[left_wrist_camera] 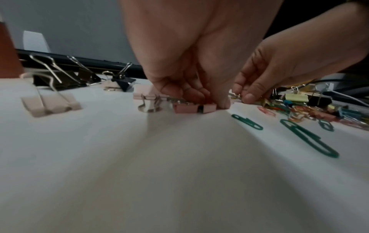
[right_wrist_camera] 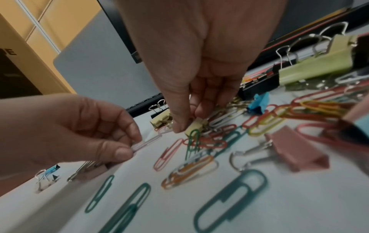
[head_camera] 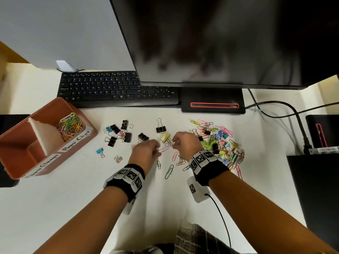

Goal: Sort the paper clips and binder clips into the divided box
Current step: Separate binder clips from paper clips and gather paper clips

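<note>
My left hand (head_camera: pixel 158 149) pinches one end of a pale pink paper clip (right_wrist_camera: pixel 147 142) between thumb and forefinger, low over the white desk (head_camera: pixel 73 208). Just right of it, my right hand (head_camera: pixel 174 143) pinches a small yellow binder clip (right_wrist_camera: pixel 194 126) at the edge of the mixed pile of clips (head_camera: pixel 220 142). A pink binder clip (left_wrist_camera: pixel 185 108) lies under the left hand's fingers. The brown divided box (head_camera: pixel 88 123) stands at the left; its far compartment holds coloured paper clips (head_camera: pixel 69 125). The near compartment's contents are hidden.
Several black binder clips (head_camera: pixel 119 132) lie scattered left of my hands, with a larger yellow one (head_camera: pixel 166 137) just beyond them. Green paper clips (head_camera: pixel 169 171) lie nearer me. A keyboard (head_camera: pixel 117 88), a monitor base (head_camera: pixel 212 101) and cables (head_camera: pixel 286 107) border the far side.
</note>
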`<state>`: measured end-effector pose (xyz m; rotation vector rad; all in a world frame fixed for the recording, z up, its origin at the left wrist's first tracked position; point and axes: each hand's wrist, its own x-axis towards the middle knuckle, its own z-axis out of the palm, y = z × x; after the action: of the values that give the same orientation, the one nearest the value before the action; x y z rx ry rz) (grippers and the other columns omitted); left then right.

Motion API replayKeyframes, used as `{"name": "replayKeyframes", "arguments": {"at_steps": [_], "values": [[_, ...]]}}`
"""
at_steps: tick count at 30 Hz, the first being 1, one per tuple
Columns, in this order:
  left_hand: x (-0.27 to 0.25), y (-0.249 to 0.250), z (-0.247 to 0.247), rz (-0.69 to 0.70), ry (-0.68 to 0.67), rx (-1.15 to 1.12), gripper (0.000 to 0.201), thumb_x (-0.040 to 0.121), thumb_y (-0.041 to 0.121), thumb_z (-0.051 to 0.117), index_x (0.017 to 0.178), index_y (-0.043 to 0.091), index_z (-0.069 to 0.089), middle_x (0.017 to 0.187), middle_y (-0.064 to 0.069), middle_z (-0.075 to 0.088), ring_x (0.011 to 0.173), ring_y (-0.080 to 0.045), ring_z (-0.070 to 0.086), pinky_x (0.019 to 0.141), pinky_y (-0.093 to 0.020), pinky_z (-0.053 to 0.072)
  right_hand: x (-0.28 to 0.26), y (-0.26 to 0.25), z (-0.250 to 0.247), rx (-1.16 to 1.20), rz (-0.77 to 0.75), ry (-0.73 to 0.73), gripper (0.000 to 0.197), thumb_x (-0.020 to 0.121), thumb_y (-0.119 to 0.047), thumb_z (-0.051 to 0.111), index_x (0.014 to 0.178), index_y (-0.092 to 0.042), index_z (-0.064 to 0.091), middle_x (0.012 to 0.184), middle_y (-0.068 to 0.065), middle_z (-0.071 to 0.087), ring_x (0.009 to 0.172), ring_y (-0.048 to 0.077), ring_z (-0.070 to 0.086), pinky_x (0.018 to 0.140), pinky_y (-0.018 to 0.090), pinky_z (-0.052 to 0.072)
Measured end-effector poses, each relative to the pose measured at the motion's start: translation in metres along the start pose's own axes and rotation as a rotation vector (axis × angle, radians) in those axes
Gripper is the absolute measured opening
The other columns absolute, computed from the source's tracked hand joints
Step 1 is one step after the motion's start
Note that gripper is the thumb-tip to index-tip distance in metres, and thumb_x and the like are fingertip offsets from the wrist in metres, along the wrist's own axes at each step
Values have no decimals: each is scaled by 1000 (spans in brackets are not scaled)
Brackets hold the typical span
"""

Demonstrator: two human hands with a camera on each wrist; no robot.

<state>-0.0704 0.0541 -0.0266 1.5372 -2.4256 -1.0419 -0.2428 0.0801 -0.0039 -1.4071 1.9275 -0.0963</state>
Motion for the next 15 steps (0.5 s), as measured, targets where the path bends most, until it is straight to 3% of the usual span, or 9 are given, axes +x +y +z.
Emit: {"name": "replayKeyframes", "arguments": {"at_steps": [3,8,12,15], "values": [[-1,-4,-5,-28,-32,44,12,80,16,67,91,14,64,87,-5,64,80,-23,59,75,-33,48,-1,0,-1,47,30,-25,20,86,-14,62,106,-9,63,105,11,67,101,26,61,90,38,50],[-3,-6,-12,-4,-24,1,5,82,10,62,85,13,63,81,2,50,70,-16,50,66,-28,42,-9,8,-3,19,-7,-38,14,87,-15,62,96,-6,68,102,12,64,94,25,61,84,31,50],[3,6,-20,-23,15,-136,28,84,8,61,109,18,56,86,-1,54,72,-14,51,62,-13,34,-15,16,-5,24,-49,-40,9,86,-14,63,92,-8,67,98,8,63,88,22,60,84,34,52],[12,16,-24,36,-82,-102,47,84,3,57,127,22,51,96,-2,48,81,-15,51,79,-20,39,-20,21,-8,73,-77,-14,9,87,-13,61,93,-10,66,94,6,66,83,17,59,80,33,53]]}}
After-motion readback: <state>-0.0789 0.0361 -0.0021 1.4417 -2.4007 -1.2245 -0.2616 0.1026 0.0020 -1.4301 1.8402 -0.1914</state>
